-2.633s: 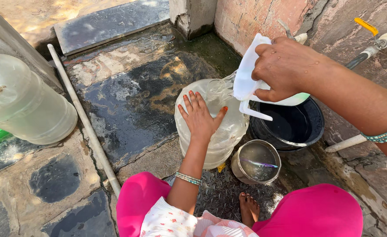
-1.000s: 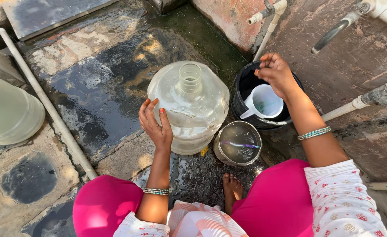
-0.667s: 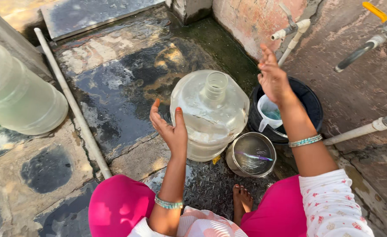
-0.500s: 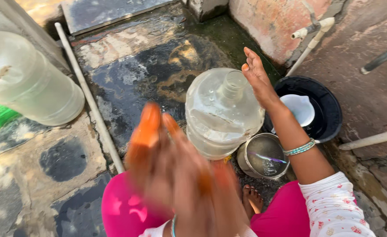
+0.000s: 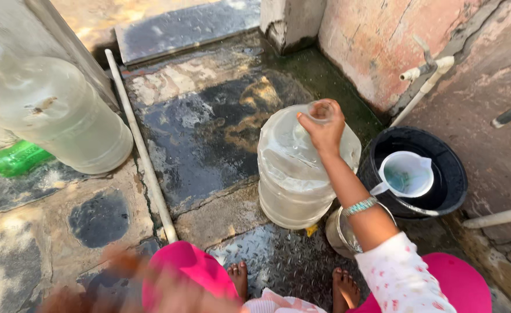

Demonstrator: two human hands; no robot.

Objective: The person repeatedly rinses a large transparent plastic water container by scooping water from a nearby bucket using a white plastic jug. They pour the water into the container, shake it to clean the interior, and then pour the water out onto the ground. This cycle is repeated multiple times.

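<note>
Right hand (image 5: 324,124) pinching neck of clear water jug (image 5: 302,174), mouth hidden — left hand (image 5: 122,284) blurred at 7 o'clock, grip indiscernible, white mug (image 5: 407,174) in black bucket (image 5: 452,174) at 3 o'clock.

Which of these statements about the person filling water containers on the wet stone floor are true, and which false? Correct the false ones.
1. The right hand grips the neck of the large clear jug. True.
2. The white mug lies on the stone floor. False: it sits inside the black bucket.
3. A second clear jug lies at the left. True.
4. The left hand holds the mug. False: it is blurred, low in view, away from it.
</note>
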